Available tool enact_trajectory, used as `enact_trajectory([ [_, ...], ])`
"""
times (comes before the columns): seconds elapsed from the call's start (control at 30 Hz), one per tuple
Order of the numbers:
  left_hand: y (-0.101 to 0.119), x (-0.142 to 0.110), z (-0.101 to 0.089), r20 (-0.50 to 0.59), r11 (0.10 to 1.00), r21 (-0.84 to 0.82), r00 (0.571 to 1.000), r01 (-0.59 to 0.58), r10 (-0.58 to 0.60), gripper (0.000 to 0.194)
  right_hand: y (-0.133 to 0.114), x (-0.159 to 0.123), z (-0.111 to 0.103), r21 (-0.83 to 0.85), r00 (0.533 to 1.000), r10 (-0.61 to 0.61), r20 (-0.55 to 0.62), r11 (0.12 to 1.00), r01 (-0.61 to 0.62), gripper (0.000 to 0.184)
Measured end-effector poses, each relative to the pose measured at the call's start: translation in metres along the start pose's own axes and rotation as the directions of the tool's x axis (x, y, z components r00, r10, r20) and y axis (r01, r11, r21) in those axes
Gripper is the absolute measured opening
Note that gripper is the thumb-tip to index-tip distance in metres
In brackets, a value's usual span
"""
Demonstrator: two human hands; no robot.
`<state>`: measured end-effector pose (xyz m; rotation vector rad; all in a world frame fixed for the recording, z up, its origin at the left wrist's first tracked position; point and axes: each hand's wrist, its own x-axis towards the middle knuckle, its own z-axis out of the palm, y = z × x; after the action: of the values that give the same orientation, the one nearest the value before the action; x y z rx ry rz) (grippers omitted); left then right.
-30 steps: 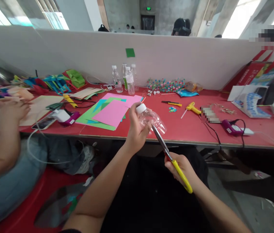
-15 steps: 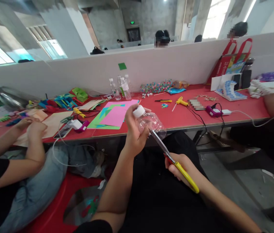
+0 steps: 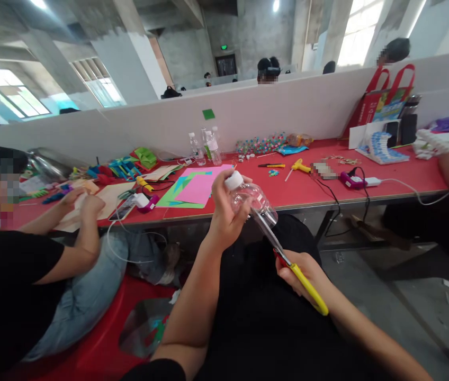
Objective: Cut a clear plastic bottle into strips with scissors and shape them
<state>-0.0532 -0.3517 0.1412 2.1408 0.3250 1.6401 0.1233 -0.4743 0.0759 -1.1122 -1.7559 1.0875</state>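
Observation:
My left hand (image 3: pixel 224 217) is wrapped round a clear plastic bottle (image 3: pixel 257 202) with a white cap, held tilted in front of me over my lap. My right hand (image 3: pixel 302 272) grips yellow-handled scissors (image 3: pixel 288 259). Their blades point up and left and meet the bottle's side near its lower part. Both hands are below the front edge of the red table (image 3: pixel 307 193).
Pink and green paper sheets (image 3: pixel 195 188), water bottles (image 3: pixel 208 148), a yellow glue gun (image 3: pixel 299 166), a purple device with cables (image 3: pixel 351 181) and craft pieces lie on the table. A person in black sits at my left working with paper; another person's arm is at the far right.
The view has swung left and tilted, bringing the person on my left further into sight. My hands keep the same hold, the bottle and scissors shifting slightly right and up.

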Motion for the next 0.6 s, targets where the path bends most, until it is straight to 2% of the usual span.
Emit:
enact_trajectory([
  [0.17, -0.001, -0.002, -0.004, 0.067, 0.997, 0.076, 0.997, 0.022, -0.027, 0.057, -0.001, 0.001, -0.001, 0.019, 0.999, 0.001, 0.040, 1.000, -0.001, 0.054],
  [0.4, -0.006, -0.002, 0.005, 0.055, 0.998, 0.056, 0.998, 0.038, -0.041, 0.056, 0.007, -0.002, 0.005, 0.012, 1.000, 0.003, -0.029, 1.000, -0.002, 0.054],
  [0.6, -0.014, -0.004, 0.005, 0.031, 0.997, 0.011, 0.997, 0.072, -0.072, 0.056, 0.010, 0.008, 0.003, 0.024, 1.000, -0.016, -0.018, 1.000, 0.017, 0.057],
])
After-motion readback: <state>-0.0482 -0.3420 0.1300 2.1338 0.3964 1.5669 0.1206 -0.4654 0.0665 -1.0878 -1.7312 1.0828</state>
